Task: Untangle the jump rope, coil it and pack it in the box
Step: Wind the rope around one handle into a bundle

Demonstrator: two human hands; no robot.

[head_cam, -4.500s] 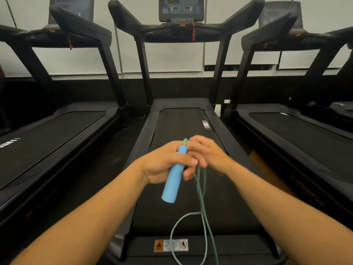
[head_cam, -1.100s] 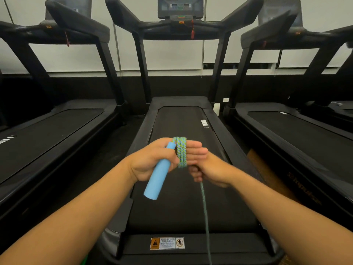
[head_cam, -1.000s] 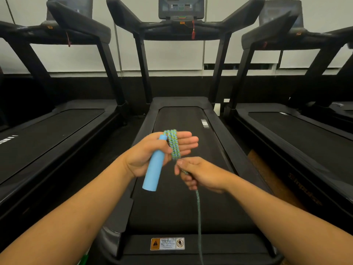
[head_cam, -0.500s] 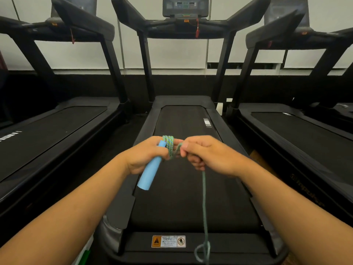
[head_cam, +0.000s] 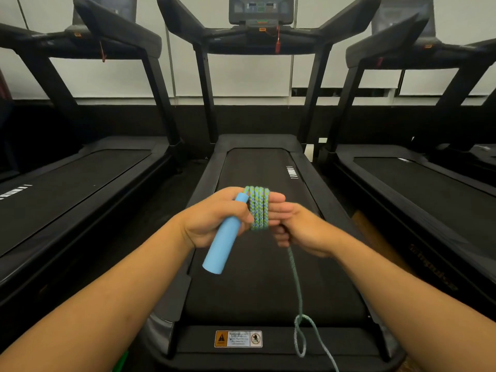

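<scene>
Coiling is the step in hand here. The left hand holds the blue handle against the palm under the thumb, handle slanting down and toward the camera, while its fingers stick out straight with four turns of the green-and-blue rope wrapped side by side around them. The right hand sits just beside those fingertips, curled round the rope where it leaves the coil. From that fist the free rope drops straight down in front of the middle treadmill, and near the bottom edge of the view it forms a small loop before running out of sight.

Judging by that long tail, plenty of rope is left to wind, and the second handle is nowhere in view. The next move looks like another pass of the right hand over and around the left fingers, laying a fifth turn outboard of the others. That calls for steady tension so the turns stay flat and don't ride over each other, and the fingertips are running short of bare length. That low loop could tighten into a knot if pulled up fast; it may need shaking out first.

Room to move is generous: both hands work in open air above the treadmill belt, well apart from the side rails and the uprights farther off. Neighbouring treadmills stand to either side, well clear of the arms. No box shows anywhere in view, so packing is some way off.
</scene>
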